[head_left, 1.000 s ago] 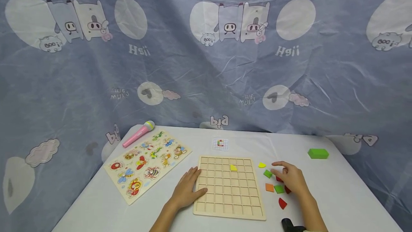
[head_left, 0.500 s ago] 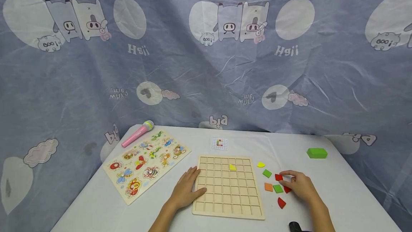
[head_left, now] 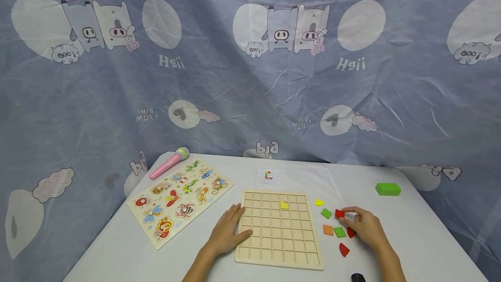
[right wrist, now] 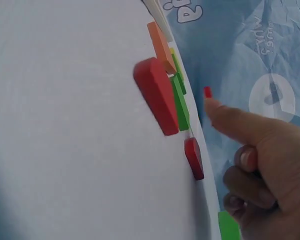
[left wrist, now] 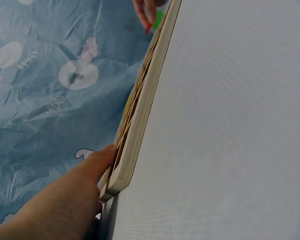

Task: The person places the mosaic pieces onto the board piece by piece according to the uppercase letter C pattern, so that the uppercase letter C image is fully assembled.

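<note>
My right hand point(head_left: 365, 225) pinches a small red square tile point(head_left: 339, 213) between thumb and forefinger, right of a wooden grid board point(head_left: 278, 258). In the right wrist view that red tile point(right wrist: 207, 92) pokes up from the fingertips, off the table. My left hand point(head_left: 226, 231) rests on the board's left edge, thumb laid over the rim and fingers straight. One yellow tile point(head_left: 284, 205) sits in an upper cell. Around the right hand lie green tiles point(head_left: 339, 232), an orange square point(head_left: 328, 230), a yellow piece point(head_left: 318, 202) and red quarter-round pieces point(head_left: 344, 250), one partly under the hand.
An insect picture puzzle board point(head_left: 181, 199) lies at the left, with a pink toy microphone point(head_left: 168, 164) behind it. A small card with a printed coloured pattern point(head_left: 268, 176) lies beyond the grid. A green block point(head_left: 388, 189) stands far right; a black object point(head_left: 358, 277) shows at the front.
The right hand has moved right and slightly nearer, from beside the upper green tile to the red square tile, and now pinches it. The left hand has stayed on the board.
</note>
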A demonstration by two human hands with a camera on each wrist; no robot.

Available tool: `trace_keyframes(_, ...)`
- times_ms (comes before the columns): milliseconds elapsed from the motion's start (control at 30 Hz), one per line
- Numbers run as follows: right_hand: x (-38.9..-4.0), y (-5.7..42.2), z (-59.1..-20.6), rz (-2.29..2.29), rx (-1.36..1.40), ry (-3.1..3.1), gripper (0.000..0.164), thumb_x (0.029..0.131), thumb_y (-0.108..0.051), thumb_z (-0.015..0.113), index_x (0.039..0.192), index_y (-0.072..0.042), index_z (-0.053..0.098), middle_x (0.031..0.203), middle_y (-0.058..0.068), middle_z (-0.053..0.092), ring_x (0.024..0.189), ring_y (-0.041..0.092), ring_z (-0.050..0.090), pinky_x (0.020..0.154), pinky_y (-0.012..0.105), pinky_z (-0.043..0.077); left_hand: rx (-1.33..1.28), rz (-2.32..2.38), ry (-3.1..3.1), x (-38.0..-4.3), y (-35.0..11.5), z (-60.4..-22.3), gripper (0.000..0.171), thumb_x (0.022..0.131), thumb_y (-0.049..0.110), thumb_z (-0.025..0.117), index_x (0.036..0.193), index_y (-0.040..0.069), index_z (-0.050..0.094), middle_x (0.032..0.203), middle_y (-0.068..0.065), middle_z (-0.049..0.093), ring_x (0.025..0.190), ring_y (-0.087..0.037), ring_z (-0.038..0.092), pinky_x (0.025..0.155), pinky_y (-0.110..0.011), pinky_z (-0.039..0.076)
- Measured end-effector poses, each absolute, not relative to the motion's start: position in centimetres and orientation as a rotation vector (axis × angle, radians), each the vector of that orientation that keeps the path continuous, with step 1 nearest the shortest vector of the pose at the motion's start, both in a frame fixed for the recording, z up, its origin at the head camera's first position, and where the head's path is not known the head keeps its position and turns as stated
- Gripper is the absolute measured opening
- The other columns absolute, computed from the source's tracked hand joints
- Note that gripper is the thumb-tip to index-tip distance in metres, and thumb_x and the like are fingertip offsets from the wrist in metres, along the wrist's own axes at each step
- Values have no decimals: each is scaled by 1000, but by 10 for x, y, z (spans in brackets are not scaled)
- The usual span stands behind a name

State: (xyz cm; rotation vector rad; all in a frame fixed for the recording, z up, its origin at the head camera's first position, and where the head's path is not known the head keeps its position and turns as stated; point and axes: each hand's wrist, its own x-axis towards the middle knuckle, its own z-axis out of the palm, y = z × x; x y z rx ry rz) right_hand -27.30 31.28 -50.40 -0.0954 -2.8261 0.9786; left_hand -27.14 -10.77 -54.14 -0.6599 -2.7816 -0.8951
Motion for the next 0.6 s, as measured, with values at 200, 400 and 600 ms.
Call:
trace_keyframes(200,-274,290,-490,1022,-14,-2743,37,79,-29,73,109,-8,64,49,-2,34,37,11,30,33,22,26,-660,-885,-2785,-270,-109,-542,77,85,59,52,141,8,37,147,-13,31,135,-32,23,110,-48,16)
trace_keyframes(400,-278,259,-483,1049,61,-2694,35,79,-29,73,108,-11,65,49,-3,33,39,7,25,34,20,24,-663,-889,-2785,-270,-109,-541,77,85,59,52,141,8,36,147,-13,30,136,-32,23,110,-48,16)
trace_keyframes(600,-287,231,-483,1061,163,-2653,32,79,-27,74,106,-12,66,49,-3,34,40,6,23,35,19,22,-662,-889,-2794,-270,-109,-540,77,85,58,52,141,8,35,147,-13,30,136,-32,22,110,-48,15)
